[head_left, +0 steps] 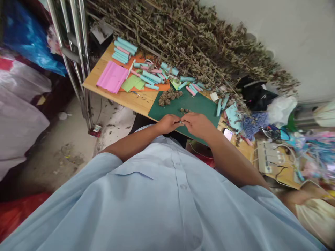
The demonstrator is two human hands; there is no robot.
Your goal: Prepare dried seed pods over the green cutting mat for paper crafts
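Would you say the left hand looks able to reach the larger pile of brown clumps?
Probably yes: the larger pile of brown clumps lies on the green mat just beyond the left hand, with nothing visible in between, though its fingers seem busy pinching a small piece.

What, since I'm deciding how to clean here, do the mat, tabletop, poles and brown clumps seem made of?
Mat: probably plastic or rubber; flat, even matte green.
Tabletop: wood or wood-look laminate; pale streaky grain, slight sheen.
Poles: likely polished metal; bright silvery highlights.
Clumps: perhaps dried plant matter; rough, dull brown, but too small to be sure.
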